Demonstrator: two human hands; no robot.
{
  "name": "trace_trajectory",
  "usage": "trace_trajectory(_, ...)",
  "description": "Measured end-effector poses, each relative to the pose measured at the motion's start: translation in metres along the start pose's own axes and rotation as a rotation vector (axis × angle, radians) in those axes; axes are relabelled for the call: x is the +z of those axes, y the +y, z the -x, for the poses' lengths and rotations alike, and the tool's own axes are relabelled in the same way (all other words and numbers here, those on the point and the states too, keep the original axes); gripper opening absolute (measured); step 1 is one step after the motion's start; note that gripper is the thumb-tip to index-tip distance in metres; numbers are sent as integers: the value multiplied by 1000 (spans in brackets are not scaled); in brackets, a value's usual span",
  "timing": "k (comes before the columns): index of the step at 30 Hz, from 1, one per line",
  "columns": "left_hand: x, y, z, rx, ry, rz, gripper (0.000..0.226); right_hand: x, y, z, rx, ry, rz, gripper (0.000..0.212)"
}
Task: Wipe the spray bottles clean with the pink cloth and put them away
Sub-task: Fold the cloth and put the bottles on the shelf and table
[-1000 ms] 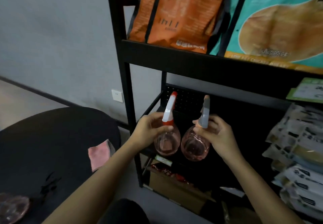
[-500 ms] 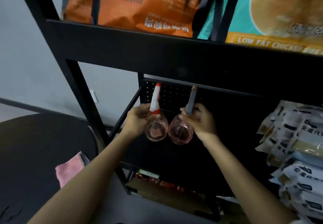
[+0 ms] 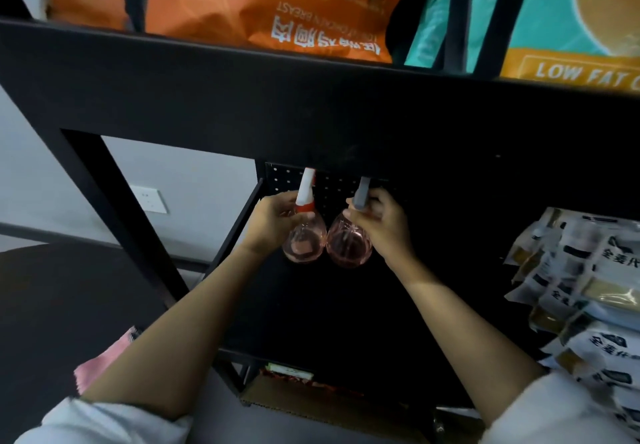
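Beneath the black shelf [image 3: 311, 114], the left hand [image 3: 272, 223] curls its fingers round the neck of the red-topped spray bottle [image 3: 304, 241], the right hand [image 3: 388, 232] round the grey-topped spray bottle [image 3: 346, 247]; their pink bellies touch before the pegboard [image 3: 332, 187]. The pink cloth [image 3: 100, 364] lies on the dark surface [image 3: 52, 305].

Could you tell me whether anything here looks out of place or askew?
The orange bag on the upper shelf stands out: its print reads upside down, while the teal bag beside it reads upright. Nothing looks spilled.
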State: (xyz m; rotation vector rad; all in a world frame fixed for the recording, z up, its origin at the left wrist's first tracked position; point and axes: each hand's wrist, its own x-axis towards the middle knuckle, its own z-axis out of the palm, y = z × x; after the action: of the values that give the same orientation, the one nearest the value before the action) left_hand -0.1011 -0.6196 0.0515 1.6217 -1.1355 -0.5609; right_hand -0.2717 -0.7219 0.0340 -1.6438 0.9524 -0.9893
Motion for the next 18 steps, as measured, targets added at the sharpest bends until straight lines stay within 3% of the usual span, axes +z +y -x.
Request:
trace_trajectory(7,4,-6,-8,-71,-27,79,19,3,7,-5,16,-1,6,42)
trace_trajectory(18,8,-12,-15,-84,25,80,32,10,12,-8,-6,31,-4,43)
